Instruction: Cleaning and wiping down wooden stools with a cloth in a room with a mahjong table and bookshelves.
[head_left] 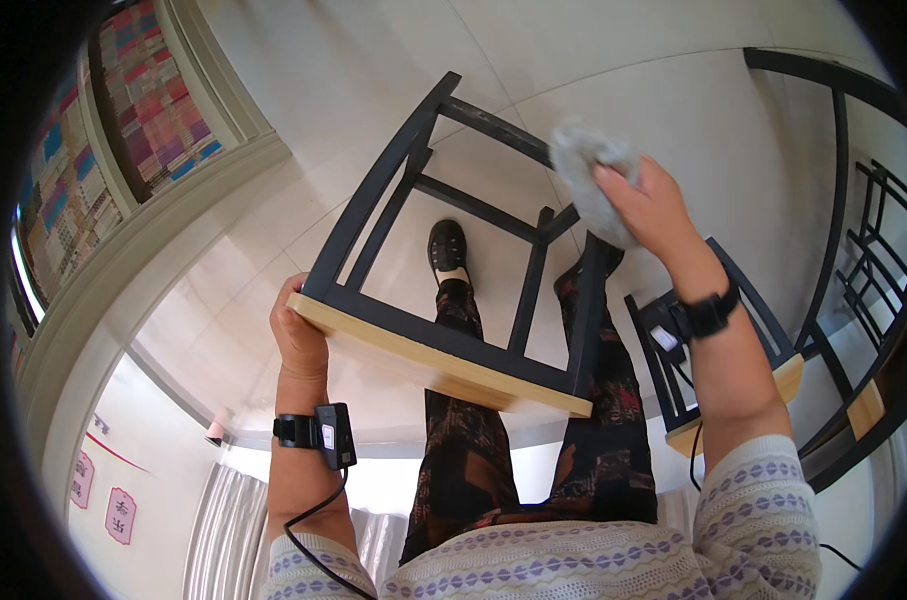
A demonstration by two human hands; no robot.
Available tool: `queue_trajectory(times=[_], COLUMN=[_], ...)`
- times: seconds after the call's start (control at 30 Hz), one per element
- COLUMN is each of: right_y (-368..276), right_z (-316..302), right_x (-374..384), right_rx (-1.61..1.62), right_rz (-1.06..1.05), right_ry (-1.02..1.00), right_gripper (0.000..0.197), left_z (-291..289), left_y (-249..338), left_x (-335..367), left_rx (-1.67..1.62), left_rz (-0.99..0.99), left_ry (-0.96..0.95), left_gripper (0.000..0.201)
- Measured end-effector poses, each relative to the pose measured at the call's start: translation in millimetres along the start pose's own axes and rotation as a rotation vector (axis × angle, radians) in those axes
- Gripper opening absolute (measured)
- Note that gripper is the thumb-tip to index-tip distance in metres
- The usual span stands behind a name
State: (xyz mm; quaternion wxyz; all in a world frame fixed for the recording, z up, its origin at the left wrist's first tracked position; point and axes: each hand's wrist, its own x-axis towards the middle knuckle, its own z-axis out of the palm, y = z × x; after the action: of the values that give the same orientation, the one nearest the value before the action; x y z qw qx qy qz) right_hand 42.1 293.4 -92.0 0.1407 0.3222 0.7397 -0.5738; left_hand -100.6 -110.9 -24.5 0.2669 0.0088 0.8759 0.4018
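Observation:
A stool with a black frame (444, 337) and a light wooden seat (434, 372) is tipped over, its legs pointing away from me and its seat edge towards my body. My left hand (299, 335) grips the seat's left corner, fingers wrapped round the edge. In my right hand (659, 210) is a fluffy grey cloth (589, 185), slightly blurred. The cloth is at the upper right legs of the stool and covers part of them; whether it presses on the frame I cannot tell. Both wrists wear a black strapped device with a cable.
Another black stool with a wooden seat (789, 380) stands to the right, partly behind my right forearm. Dark curved furniture frames (840, 180) fill the far right. Shelves of colourful books (159, 100) line the left. My shoe (448, 245) is on the pale tiled floor (334, 60) below the stool.

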Motion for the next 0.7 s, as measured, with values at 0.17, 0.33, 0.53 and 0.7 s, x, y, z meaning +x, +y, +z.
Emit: queue_trajectory(times=[0.17,0.33,0.53,0.7], right_y=[-63,-113,-91,-71], right_z=[83,160,202,198], right_x=[51,21,80,144], right_rx=[-0.188,-0.195,-0.336,-0.423], right_rz=[-0.288,-0.497,-0.170,0.125], right_ry=[-0.181,-0.267,-0.127,0.063], right_gripper=[0.036,0.041,0.042,0.044], left_z=[-5,-3,-7,-2], left_y=[4,1,-22,-17], left_x=[-6,-11,-29,-27], left_rx=[-0.018,-0.025,-0.086,-0.131], left_rz=[-0.022,-0.032,-0.027,-0.021], left_ry=[-0.029,-0.007,-0.048,-0.066], left_gripper=[0.094,0.094,0.096,0.094])
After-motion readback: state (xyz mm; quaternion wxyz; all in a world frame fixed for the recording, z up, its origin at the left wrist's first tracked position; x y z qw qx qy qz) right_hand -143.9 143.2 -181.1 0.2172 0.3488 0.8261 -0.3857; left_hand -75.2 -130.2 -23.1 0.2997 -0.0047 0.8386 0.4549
